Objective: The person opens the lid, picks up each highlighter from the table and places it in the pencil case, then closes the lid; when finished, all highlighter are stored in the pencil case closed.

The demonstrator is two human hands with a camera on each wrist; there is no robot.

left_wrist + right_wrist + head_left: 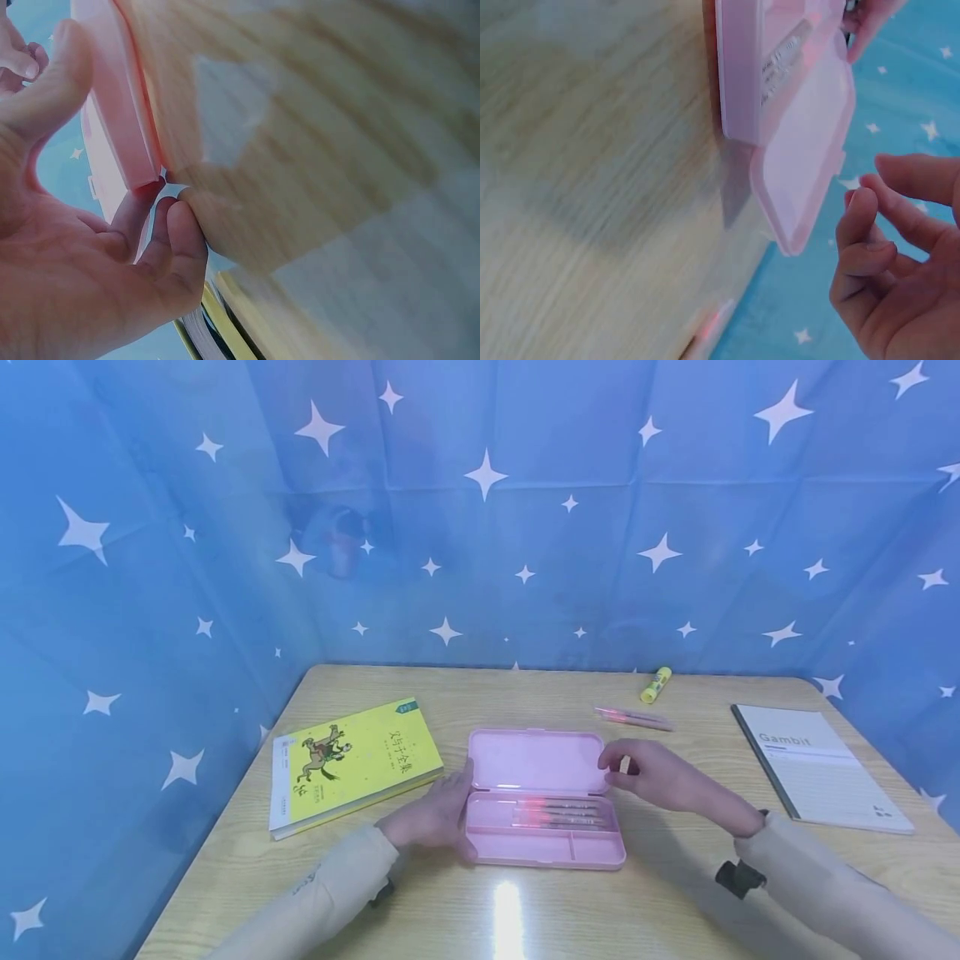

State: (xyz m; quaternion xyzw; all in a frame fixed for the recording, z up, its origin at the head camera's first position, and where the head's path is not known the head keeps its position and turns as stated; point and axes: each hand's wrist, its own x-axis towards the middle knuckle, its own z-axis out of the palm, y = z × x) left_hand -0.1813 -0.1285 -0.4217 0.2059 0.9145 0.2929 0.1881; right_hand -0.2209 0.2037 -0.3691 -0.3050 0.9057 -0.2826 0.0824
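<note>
Pink all over, a pencil case [517, 847] lies open about midway between the left and right edges of the wooden table [438, 914], well short of its far edge, pens [558, 814] in its base. Reaching in from the near left, the left hand [435, 814] touches the case's left end, thumb spread away from unclenched fingers, grasping nothing. The right hand [652, 774], forearm slanting in from the right, hangs beside the lid's right edge, fingers loosely bent and free of any object.
</note>
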